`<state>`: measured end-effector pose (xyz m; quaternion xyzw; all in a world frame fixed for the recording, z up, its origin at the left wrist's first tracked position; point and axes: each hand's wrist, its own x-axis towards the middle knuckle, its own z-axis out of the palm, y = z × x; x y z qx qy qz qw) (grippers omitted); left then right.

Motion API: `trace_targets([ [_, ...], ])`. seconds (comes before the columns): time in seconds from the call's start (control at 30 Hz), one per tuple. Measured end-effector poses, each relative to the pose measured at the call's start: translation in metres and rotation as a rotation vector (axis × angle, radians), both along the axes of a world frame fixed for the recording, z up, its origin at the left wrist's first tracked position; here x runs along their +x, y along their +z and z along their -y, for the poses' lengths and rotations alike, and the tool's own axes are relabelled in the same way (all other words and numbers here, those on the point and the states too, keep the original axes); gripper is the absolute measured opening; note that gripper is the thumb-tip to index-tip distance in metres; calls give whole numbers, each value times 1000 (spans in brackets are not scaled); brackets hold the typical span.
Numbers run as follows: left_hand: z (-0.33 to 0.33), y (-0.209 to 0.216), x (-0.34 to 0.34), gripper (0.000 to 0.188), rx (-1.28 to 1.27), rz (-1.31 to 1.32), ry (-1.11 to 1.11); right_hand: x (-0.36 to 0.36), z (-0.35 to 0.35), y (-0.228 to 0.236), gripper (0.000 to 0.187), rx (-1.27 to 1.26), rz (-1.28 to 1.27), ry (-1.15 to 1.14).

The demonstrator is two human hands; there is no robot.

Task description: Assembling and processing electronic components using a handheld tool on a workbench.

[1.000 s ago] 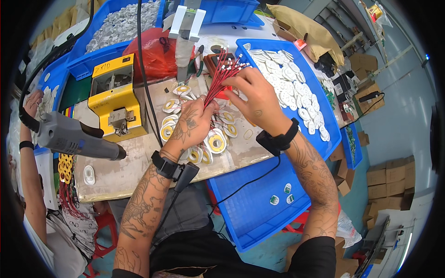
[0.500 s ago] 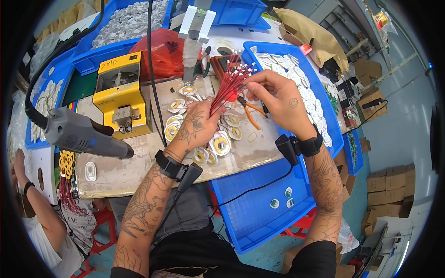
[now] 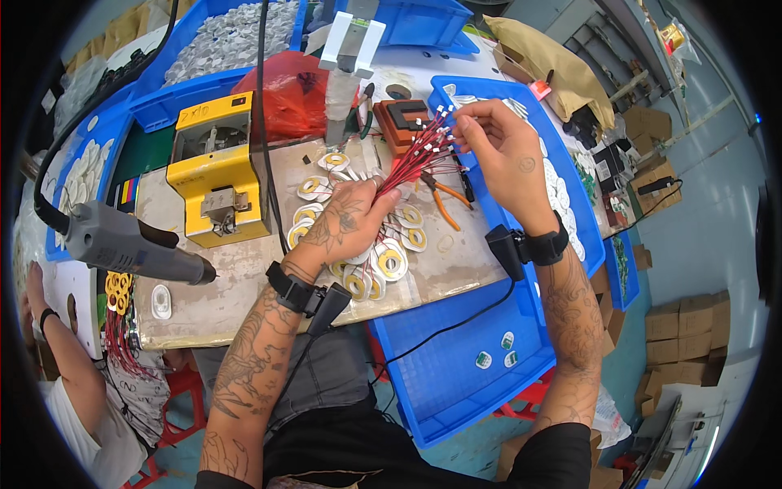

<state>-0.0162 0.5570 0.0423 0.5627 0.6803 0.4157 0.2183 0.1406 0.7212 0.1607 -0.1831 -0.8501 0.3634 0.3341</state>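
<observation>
My left hand [image 3: 350,216] is closed around a bundle of thin red wires [image 3: 405,169] with small white connectors at their far ends, fanned up and to the right. Beneath and around that hand lie several white oval pieces with yellow rings [image 3: 390,259], some with wires running off them. My right hand [image 3: 509,155] is raised at the connector tips, thumb and forefinger drawn together in a pinch. Whatever is between those fingertips is too small to make out. Just right of the bundle, orange-handled pliers [image 3: 444,204] lie on the worn board [image 3: 432,265].
A yellow machine [image 3: 213,175] and a grey hand tool [image 3: 134,243] on a cable stand left. Blue trays of white pieces [image 3: 562,191] flank the board. A lower blue tray [image 3: 440,371] holds several green-and-white parts. Another person's arm [image 3: 69,350] is at far left.
My right hand has risen slightly and shifted away from the middle of the bundle toward its connector ends. The bundle has tipped a little to the right; my left hand keeps its hold.
</observation>
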Motion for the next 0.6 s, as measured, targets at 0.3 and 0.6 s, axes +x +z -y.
trace_targets([
  [0.3,-3,-23,3,37,169,-135,53,16,38,44,14,378,448,110],
  [0.6,10,-21,8,33,331,-290,-29,-36,36,85,29,221,393,563],
])
